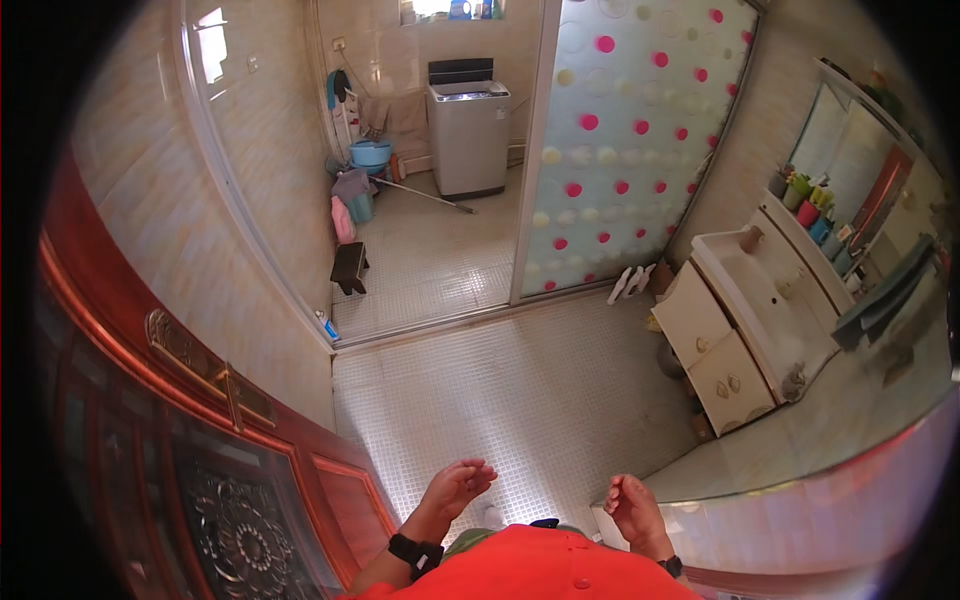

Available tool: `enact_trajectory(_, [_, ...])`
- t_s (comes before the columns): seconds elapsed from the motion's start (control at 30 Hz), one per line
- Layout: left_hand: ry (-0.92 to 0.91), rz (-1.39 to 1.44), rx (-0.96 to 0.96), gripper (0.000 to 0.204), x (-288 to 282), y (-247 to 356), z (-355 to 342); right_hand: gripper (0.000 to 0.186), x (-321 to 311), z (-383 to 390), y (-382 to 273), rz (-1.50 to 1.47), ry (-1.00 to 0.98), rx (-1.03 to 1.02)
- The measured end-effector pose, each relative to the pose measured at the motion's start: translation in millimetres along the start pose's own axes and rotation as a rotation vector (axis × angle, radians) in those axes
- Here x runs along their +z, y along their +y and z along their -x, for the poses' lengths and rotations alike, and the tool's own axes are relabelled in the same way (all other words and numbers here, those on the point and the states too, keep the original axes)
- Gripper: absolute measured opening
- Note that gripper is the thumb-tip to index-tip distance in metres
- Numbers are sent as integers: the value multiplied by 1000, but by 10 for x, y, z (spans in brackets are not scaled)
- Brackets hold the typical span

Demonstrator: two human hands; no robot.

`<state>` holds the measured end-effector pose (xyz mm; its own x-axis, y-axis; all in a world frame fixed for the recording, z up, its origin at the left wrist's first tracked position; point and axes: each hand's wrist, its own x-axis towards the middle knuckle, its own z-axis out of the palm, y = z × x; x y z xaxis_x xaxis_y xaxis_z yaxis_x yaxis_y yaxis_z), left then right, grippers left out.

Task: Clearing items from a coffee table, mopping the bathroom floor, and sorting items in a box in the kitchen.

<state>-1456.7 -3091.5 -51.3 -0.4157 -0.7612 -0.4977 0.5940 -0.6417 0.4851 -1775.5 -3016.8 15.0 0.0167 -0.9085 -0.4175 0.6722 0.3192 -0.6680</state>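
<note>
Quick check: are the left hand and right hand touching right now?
Apart. The head view shows it: a wide strip of tiled floor lies visible between the left hand and right hand.

Left forearm (376,572) slants up from lower edge; left hand (455,490) lower centre, fingers (480,471) extended rightward. Right hand (637,512) lower right of centre, fingers (614,492) curled. Hands well apart.

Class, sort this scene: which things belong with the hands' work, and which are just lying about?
With the hands:
left hand, nothing visibly held
right hand, nothing visibly held
wooden door, apparently nearest the left hand

Lying or standing about:
dark stool
blue basin
long pole
white slippers
washing machine
</note>
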Motion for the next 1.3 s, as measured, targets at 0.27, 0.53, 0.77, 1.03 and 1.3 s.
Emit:
enact_trajectory(0.27, [67,95,1,19,-75,734,-851,19,291,-1303,-212,15,56,129])
enact_trajectory(0.53, [173,67,116,21,0,1963,-1822,19,810,-3085,-693,-4,39,124])
enact_trajectory(0.77, [279,127,222,19,-102,2875,-2388,19,1520,-4615,-1194,-8,-41,147])
enact_trajectory(1.03, [406,298,297,18,-929,3943,-3149,19,2470,-6262,-1093,30,-153,244])
enact_trajectory(1.3, [349,237,305,16,-1393,5768,-4080,18,3610,-7569,-768,-7,-138,280])
